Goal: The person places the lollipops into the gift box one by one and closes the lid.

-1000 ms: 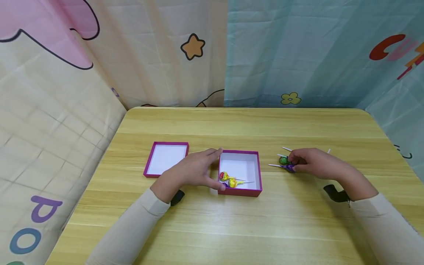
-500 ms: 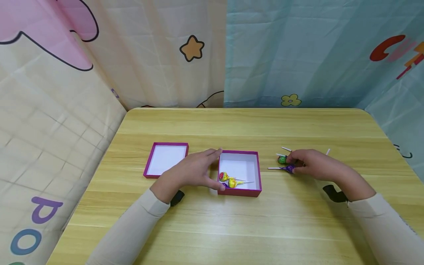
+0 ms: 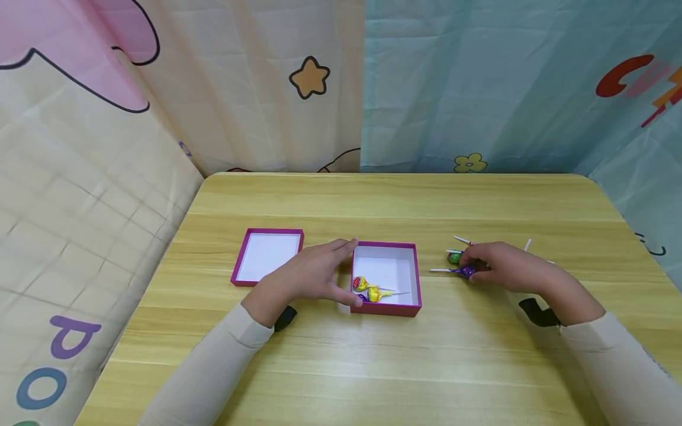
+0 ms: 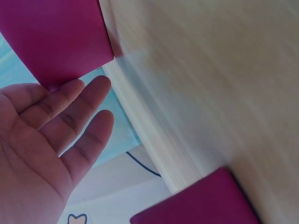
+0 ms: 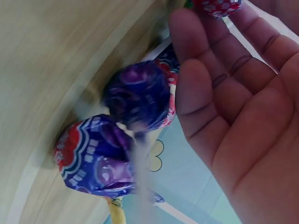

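the left hand point(image 3: 309, 278) rests on the table point(image 3: 405, 367) against the left wall of the open magenta box point(image 3: 387, 245); its fingers point(image 4: 70, 112) are straight and relaxed and hold nothing. inside the box, at its near left corner, lie two lollipops point(image 3: 369, 289), with yellow and red wrappers. a magenta lid point(image 3: 267, 255) lies on the table to the left of this hand, with its white inside facing up.

the right hand point(image 3: 506, 267) lies on the table to the right of the box, over a small group of lollipops. its fingertips are at the purple lollipop point(image 3: 466, 271), whose stick points left. the fingers point(image 5: 219, 88) look only slightly bent, but it cannot be told whether they hold it. a green lollipop point(image 3: 454, 258) lies just beyond the purple one.
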`<state>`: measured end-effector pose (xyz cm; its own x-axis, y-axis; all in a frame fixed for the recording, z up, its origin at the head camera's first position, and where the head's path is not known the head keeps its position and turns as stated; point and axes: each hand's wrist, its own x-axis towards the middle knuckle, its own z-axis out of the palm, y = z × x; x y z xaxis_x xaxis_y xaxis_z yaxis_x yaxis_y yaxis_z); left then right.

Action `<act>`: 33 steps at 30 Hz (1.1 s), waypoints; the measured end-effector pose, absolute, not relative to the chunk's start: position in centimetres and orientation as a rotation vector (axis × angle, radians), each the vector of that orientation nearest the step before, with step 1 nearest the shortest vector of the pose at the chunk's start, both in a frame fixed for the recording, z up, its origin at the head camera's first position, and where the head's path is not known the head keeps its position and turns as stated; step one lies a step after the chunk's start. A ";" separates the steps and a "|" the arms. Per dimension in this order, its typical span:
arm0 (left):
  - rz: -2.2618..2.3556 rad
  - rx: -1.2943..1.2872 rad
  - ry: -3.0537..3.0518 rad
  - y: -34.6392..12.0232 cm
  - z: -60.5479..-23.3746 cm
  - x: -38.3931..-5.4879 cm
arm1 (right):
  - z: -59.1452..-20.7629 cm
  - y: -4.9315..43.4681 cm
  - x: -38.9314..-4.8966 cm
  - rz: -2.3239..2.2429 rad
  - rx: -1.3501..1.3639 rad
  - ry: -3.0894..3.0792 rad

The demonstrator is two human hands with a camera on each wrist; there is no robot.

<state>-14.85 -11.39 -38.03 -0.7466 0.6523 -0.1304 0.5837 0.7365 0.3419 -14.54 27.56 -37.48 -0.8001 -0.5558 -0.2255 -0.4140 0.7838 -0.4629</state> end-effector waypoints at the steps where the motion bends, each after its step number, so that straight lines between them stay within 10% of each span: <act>1: 0.413 0.976 2.696 -11.4 -38.0 -14.8 | -37.4 27.5 -14.5 -0.579 -0.738 2.620; 33: 0.410 0.977 2.703 -11.2 -37.9 -14.8 | -34.3 25.5 -13.3 -0.764 -0.887 2.655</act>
<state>-14.75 -11.23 -37.92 -0.7485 0.6511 -0.1260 0.5843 0.7373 0.3390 -13.28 25.49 -34.26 -0.7872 -0.6139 -0.0585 -0.4890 0.6792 -0.5474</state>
